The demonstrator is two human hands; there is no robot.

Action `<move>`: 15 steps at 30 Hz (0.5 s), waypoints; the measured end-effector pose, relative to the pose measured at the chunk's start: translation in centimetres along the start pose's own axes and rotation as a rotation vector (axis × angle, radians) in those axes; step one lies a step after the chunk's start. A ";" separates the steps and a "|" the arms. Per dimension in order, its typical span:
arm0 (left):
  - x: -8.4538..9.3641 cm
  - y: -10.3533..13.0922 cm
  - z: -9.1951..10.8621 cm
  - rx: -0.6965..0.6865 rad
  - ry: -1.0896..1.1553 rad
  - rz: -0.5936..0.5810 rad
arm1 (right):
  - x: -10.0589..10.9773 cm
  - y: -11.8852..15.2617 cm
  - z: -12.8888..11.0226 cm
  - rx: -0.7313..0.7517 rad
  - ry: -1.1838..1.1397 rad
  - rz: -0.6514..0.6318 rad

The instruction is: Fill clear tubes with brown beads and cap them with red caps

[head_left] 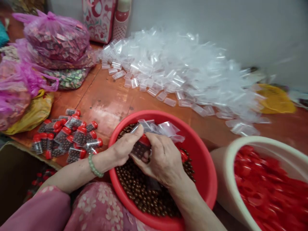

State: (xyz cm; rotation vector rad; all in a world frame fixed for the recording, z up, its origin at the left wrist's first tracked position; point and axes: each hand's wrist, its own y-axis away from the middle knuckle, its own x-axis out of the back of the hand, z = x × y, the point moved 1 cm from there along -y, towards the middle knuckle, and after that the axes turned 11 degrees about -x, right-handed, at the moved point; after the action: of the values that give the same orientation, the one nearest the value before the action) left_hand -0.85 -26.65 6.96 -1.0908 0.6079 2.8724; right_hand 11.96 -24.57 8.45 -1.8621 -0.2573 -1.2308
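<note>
In the head view, both hands are coming together over the red basin (208,183), and they're clasping one small clear container (141,149), red-capped and showing brown balls inside! The left hand (126,146), wearing a green bead bracelet (95,166) at the wrist, is gripping from one side, its thumb lying up by the cap; the right hand (165,157) is wrapping the other side. Below them, loose brown balls (137,189) are filling much of the basin, while clear empty containers (168,128) are lying near its far rim. Over on the left, filled red-capped containers (79,134) are crowding the tabletop (103,96), with knotted pink bags (56,38) sitting behind. Along the wall, a great heap of clear containers (180,70) is spreading out, and at right a cream bucket (223,173) is holding red caps (267,192).
</note>
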 end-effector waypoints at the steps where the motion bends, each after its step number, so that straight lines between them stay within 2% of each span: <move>1: -0.2 0.0 0.0 0.020 -0.013 0.053 | -0.1 0.1 -0.1 0.011 0.040 -0.007; 6: -1.4 0.5 0.6 0.012 -0.060 0.232 | -0.1 0.3 -0.6 0.049 0.168 0.029; 11: -2.2 2.0 0.5 -0.006 -0.138 0.297 | 0.7 -0.1 -1.0 0.170 0.147 0.021; 15: -2.1 3.0 0.5 -0.106 -0.258 0.298 | 1.1 -0.1 -1.1 0.216 0.138 0.074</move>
State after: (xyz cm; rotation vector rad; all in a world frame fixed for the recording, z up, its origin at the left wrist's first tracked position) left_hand -0.01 -28.96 9.68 -0.6668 0.6578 3.2592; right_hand 11.67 -25.62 9.56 -1.5814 -0.2339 -1.2244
